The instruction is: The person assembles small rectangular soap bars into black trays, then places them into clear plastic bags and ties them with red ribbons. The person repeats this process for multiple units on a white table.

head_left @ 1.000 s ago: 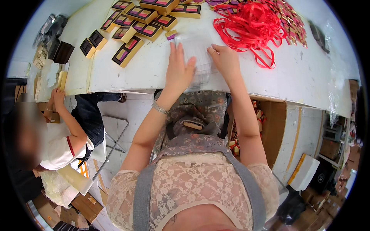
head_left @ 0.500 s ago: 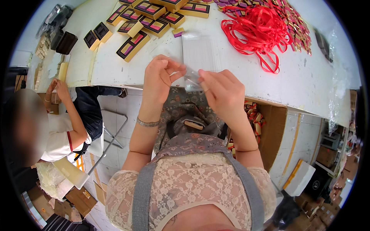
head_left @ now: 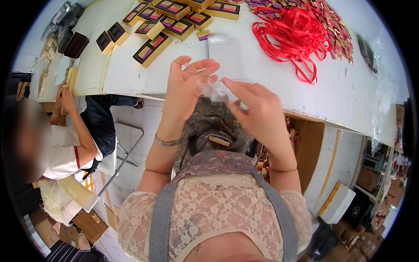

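We are in what looks like a packing workshop: a long white bench (head_left: pixel 279 76) carries gold boxes (head_left: pixel 152 49), tangled red ribbon (head_left: pixel 297 30) and heaped small gold-and-purple pieces (head_left: pixel 338 37); a co-worker (head_left: pixel 65 153) sits along it, and cardboard cartons (head_left: pixel 89 228) lie on the tiled floor (head_left: pixel 150 114).

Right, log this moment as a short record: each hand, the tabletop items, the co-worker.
Left hand: raised, fingers at blurred clear film; grip unclear
Right hand: across from it, fingertips near the same film; grip unclear
Beyond hands: clear flat plastic stack on white table
Far left: gold boxes, dark inserts
Far right: red ribbon heap, small purple-and-gold pieces alongside
Co-worker: at left, hands by a pale yellow strip
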`<state>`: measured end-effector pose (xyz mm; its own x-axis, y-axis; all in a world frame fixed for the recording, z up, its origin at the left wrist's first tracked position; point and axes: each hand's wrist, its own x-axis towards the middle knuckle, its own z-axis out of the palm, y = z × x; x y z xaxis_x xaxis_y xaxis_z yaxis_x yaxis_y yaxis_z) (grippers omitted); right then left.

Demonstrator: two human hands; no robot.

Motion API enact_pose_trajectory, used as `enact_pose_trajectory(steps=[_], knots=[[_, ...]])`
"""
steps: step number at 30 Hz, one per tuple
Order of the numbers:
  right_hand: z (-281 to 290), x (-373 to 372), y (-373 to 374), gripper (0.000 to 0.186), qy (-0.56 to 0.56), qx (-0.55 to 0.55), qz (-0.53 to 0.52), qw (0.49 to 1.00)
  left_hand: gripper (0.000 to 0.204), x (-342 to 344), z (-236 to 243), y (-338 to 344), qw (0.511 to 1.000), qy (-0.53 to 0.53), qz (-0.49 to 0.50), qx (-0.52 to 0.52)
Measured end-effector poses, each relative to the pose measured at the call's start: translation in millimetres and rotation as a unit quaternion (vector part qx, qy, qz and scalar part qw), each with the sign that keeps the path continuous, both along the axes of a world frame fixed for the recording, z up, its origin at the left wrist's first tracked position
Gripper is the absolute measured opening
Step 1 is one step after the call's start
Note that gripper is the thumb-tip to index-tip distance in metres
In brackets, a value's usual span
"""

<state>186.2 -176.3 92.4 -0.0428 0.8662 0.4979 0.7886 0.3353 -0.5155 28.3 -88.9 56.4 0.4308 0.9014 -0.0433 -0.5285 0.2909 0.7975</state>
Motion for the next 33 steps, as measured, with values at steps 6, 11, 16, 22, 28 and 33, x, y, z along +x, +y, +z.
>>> enact_pose_trajectory(steps=[6,11,16,22,28,33], knots=[[-7.5,-5.2,-0.5,0.056,0.135,-0.204,-0.010,0.970,0.057,-7.5,19.9,0.6,0.988,0.086,-0.129,0.021],[-27.0,-17.8,8.7,0.052,0.452,-0.125,-0.020,0.883,0.070,16.3,7.4,-36.6,0.953,0.144,0.014,0.265],[-73.0,-16.1,3.8,0.033,0.416,-0.094,0.019,0.904,0.048,-2.1,-5.1,-39.4,0.941,0.275,-0.039,0.193],[-80.4,-20.1,7.7,0.019,0.360,-0.069,-0.015,0.930,0.030,-7.7,-22.0,-45.3,0.911,0.357,-0.030,0.202],[-72.9,-12.6,15.0,0.020,0.469,-0.150,0.021,0.870,0.038,-8.0,-17.9,-42.8,0.883,0.388,-0.026,0.262],[-49.7,4.5,21.2,0.016,0.523,-0.308,0.042,0.794,0.059,-9.1,-33.7,-49.2,0.938,0.242,0.041,0.245]])
